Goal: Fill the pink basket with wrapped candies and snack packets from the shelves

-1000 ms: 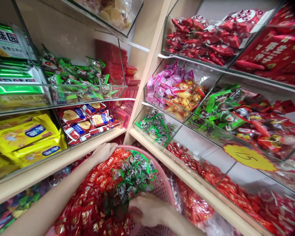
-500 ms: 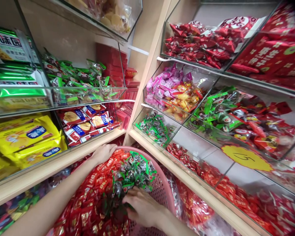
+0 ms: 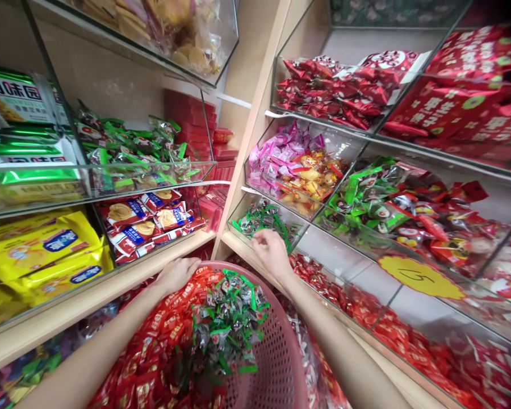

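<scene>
A pink perforated basket (image 3: 276, 363) sits below me, filled with red-wrapped candies (image 3: 153, 352) and a heap of green-and-clear wrapped candies (image 3: 227, 318). My left hand (image 3: 176, 274) grips the basket's far rim, fingers curled over it. My right hand (image 3: 271, 249) is raised to the front edge of a clear shelf bin (image 3: 242, 207) holding the same green-wrapped candies (image 3: 262, 218). Its fingers are bunched together at the bin's lip; what they hold, if anything, is hidden.
Shelves meet in a corner. On the left are yellow biscuit packs (image 3: 42, 247), blue-and-red cookie packs (image 3: 149, 218) and green packets (image 3: 128, 150). On the right are bins of pink and yellow sweets (image 3: 293, 167), red candies (image 3: 336, 91) and a yellow price tag (image 3: 421, 277).
My right hand left the candy heap in the basket and rose up and right to the green-candy bin. The left hand stayed on the basket rim. The view tilted slightly.
</scene>
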Tool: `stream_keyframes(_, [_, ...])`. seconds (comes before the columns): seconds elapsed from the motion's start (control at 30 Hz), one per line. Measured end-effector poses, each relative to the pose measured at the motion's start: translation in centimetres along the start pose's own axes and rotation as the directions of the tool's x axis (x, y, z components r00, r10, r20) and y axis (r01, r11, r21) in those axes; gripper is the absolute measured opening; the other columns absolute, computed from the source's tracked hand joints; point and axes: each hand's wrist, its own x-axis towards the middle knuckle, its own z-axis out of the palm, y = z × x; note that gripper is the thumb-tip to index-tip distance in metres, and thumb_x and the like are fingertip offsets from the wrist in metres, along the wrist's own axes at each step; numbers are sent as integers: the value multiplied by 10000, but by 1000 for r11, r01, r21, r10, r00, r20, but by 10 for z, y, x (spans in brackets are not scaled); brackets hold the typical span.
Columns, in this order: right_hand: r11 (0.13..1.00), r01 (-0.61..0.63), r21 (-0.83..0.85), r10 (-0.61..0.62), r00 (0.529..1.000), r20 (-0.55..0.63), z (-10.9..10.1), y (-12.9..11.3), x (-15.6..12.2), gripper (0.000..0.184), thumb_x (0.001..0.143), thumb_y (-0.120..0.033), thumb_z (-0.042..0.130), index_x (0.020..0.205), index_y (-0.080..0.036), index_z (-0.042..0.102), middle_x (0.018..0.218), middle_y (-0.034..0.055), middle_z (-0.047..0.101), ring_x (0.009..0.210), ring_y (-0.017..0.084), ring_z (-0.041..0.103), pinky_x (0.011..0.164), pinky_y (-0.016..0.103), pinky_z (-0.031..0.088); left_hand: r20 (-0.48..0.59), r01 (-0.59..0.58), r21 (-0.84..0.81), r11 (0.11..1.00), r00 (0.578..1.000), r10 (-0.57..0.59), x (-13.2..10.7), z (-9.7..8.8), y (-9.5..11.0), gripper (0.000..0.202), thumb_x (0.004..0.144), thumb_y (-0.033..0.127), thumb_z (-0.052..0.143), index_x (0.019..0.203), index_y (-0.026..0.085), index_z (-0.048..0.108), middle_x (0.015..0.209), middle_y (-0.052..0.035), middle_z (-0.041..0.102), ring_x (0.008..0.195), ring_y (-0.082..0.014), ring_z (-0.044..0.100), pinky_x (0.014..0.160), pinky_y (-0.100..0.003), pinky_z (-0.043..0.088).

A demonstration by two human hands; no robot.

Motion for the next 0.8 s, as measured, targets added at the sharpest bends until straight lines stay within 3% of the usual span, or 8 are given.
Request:
stream_keyframes(0.1, [977, -160, -143, 150, 986, -79, 18, 30, 35, 184, 762, -274, 517, 919, -186, 549, 848, 41, 571, 814, 183, 518, 722, 293, 411, -10, 11, -30, 1000, 1000, -11, 0, 0, 0, 502, 871, 485, 179, 1025, 283, 612, 1049, -25, 666, 985, -211, 600, 858, -303, 417])
stream_keyframes(0.23, [960, -193, -201, 182, 981, -73, 39, 50, 54, 298, 733, -276, 567, 1011, -176, 533, 1044, 102, 536, 964, 235, 484, 798, 346, 399, -12, 22, -29, 999, 1000, -22, 0, -2, 1, 501, 868, 489, 182, 1023, 287, 614, 1052, -25, 666, 996, -217, 595, 857, -308, 418])
stream_keyframes(0.57, [949, -268, -168, 250, 961, -118, 56, 73, 49, 290, 712, -274, 587, 981, -182, 525, 960, 70, 567, 873, 198, 517, 744, 313, 421, -17, 21, -55, 998, 1000, -22, -2, -4, 4, 474, 863, 472, 208, 970, 278, 627, 993, -12, 688, 944, -202, 618, 845, -279, 422])
stream_keyframes(0.8, [962, -232, -144, 206, 963, -171, 48, 64, 47, 319, 703, -261, 548, 1006, -164, 529, 906, 66, 569, 841, 199, 514, 733, 320, 412, -23, 22, -47, 999, 999, -23, -3, -5, 5, 468, 865, 462, 213, 974, 280, 630, 988, -15, 689, 945, -208, 618, 845, -290, 424])
